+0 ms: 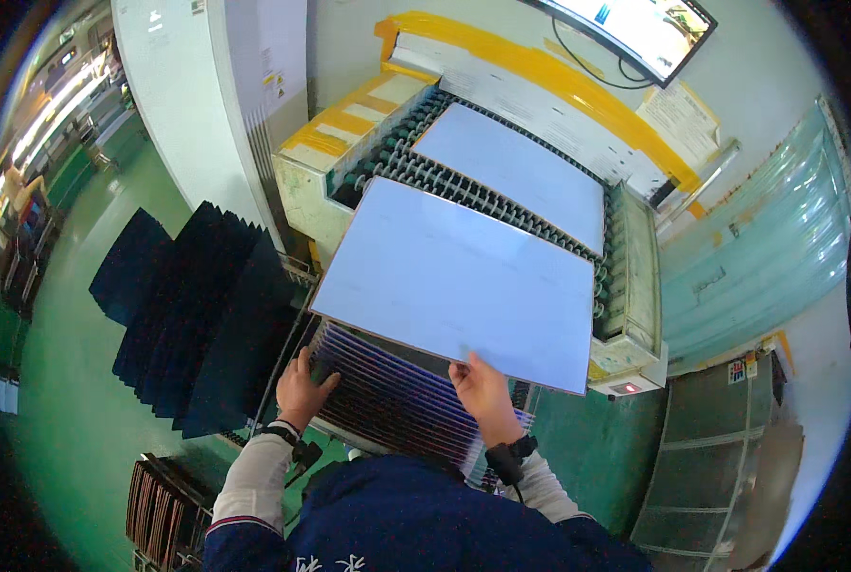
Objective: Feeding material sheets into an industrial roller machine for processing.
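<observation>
Factory workshop, roller conveyor [425,173], racked panels [402,389]

Seen from above, the right hand [484,389], at five o'clock, grips the near edge of a pale blue panel [459,276], while the left hand [302,391], near eight o'clock, spreads its fingers at the edge of a slatted rack [397,386]. At one o'clock, a second panel [521,172] lies on rollers [395,160]; dark sheets [202,324] stand at nine.
</observation>
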Tool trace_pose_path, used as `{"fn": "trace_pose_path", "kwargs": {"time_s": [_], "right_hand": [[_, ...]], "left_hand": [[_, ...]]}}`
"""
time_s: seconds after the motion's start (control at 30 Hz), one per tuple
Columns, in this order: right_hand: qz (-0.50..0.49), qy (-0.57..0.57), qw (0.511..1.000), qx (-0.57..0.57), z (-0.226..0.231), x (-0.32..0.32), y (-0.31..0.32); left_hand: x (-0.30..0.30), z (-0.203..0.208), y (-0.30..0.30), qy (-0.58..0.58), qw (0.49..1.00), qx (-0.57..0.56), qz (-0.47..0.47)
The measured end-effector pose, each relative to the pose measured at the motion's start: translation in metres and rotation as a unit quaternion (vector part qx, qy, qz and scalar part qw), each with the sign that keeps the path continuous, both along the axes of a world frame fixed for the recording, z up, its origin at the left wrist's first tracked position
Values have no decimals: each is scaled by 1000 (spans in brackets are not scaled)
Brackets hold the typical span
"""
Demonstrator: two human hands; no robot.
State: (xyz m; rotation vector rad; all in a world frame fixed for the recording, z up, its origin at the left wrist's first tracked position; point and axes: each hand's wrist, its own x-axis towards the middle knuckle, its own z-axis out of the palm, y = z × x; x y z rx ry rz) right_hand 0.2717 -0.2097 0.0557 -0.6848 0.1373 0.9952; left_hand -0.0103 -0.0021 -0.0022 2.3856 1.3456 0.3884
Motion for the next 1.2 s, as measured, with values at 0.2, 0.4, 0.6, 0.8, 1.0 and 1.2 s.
{"fn": "trace_pose_path", "kwargs": {"time_s": [0.2,0.4,0.6,0.8,1.0,1.2], "right_hand": [[-14,19,1000,9,1,24,17],[-25,5,1000,5,8,48,35],[-11,-11,1000,-18,12,62,48],[11,-22,999,-39,16,72,58],[11,-18,999,-44,6,88,62],[13,-15,999,-37,7,96,68]], "left_hand": [[-1,-2,0,3,1000,19,-6],[0,-3,1,17,1000,12,-10],[0,-5,1,21,1000,12,-10],[0,-3,0,27,999,23,-9],[4,3,1,15,1000,-16,-9],[2,2,0,21,1000,2,-4]]}}
